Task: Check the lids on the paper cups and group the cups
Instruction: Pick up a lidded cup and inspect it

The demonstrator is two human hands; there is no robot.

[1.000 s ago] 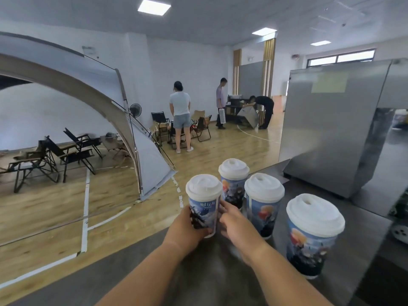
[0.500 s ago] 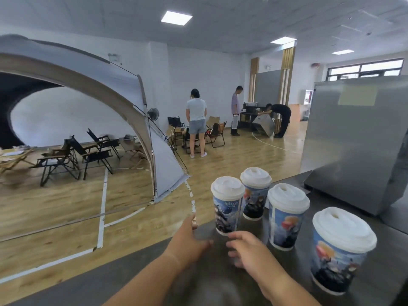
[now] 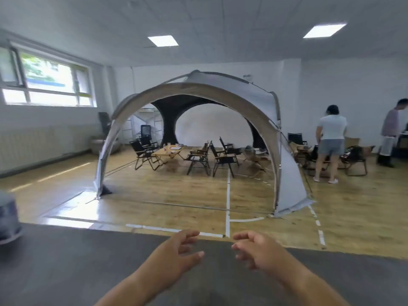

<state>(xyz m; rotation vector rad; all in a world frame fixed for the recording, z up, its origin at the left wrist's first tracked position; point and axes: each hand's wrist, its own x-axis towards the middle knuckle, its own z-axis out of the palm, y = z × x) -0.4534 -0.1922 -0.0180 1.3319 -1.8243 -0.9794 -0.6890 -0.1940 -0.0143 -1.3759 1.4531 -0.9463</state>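
My left hand and my right hand hover side by side over the dark grey counter, fingers loosely spread and holding nothing. A blurred paper cup with a blue print and a white lid stands at the far left edge of the view, well away from both hands. The group of lidded cups seen earlier is out of frame.
Beyond the counter's far edge lies a wooden floor with white lines. A grey dome tent with folding chairs and a low table stands in the room. Two people stand at the right.
The view has swung left, so the grouped cups left the frame. Both hands let go of the cup and now hover free over bare counter.
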